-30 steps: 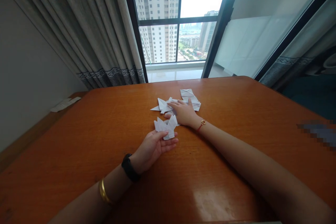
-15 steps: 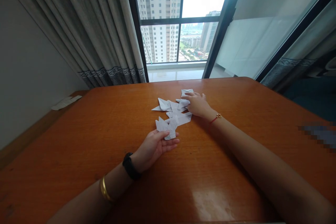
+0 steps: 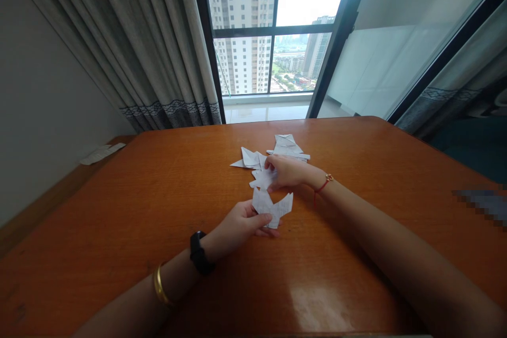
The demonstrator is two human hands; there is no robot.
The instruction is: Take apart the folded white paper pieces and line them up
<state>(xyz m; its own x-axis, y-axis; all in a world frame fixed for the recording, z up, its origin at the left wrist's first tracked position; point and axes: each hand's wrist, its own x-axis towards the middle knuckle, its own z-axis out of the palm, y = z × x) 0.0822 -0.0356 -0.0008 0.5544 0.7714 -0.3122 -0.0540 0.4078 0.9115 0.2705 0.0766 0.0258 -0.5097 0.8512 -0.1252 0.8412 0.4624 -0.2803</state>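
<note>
My left hand is closed on a white folded paper, origami-like with pointed flaps and faint printing. It is pinched under the thumb with the other fingers beneath. My right hand is just beyond, its fingers bent down and its thumb apart from them, around another folded paper. The palm side of that hand is hidden. To its left lies a pointed folded paper. Behind it rests a larger folded paper with a flat paper strip along its near side.
The brown wooden table spreads under both arms, its far edge close to the window. A grey curtain hangs at the left. Some white papers lie on a ledge by the left wall. A blurred patch shows at the right.
My right hand has come nearer and left, off the far papers, which now show more fully. My left hand has shifted right and nearer with its folded paper, which now shows spread flaps.
</note>
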